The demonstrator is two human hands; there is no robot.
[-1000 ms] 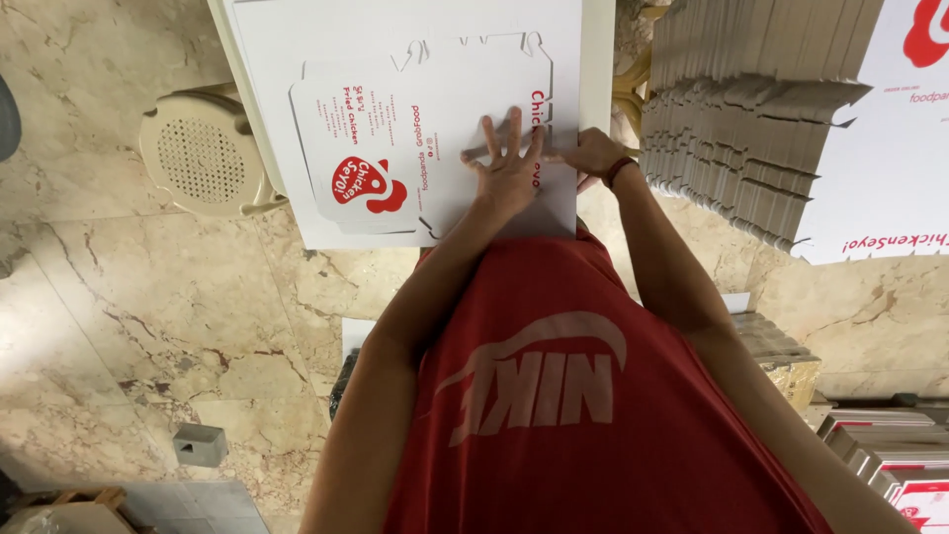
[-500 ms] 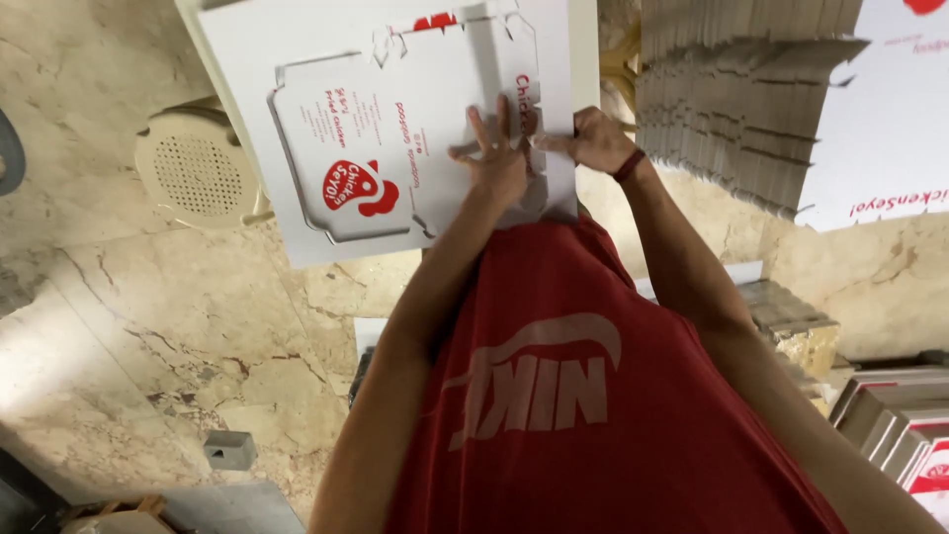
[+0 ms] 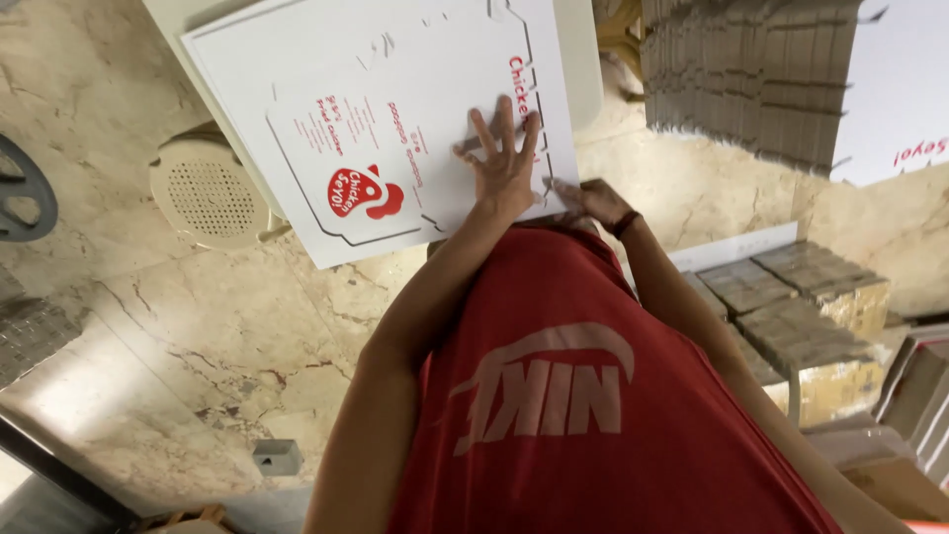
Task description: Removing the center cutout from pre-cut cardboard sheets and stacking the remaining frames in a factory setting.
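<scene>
A flat white die-cut cardboard box sheet with red print and a red round logo lies on a white table. My left hand rests flat on the sheet's right part, fingers spread, pressing down. My right hand is at the sheet's near right corner with its fingers curled on the edge; a dark band is on that wrist. My red shirt fills the lower middle of the view.
A tall stack of flat brown cardboard stands at the upper right, with a white printed sheet beside it. Brown cartons sit at the right. A round beige perforated stool stands left of the table on marble floor. A small grey block lies below.
The sheet has turned and shifted a little on the table. My right hand has slid down from the sheet's top toward its near corner. My left hand stays pressed flat.
</scene>
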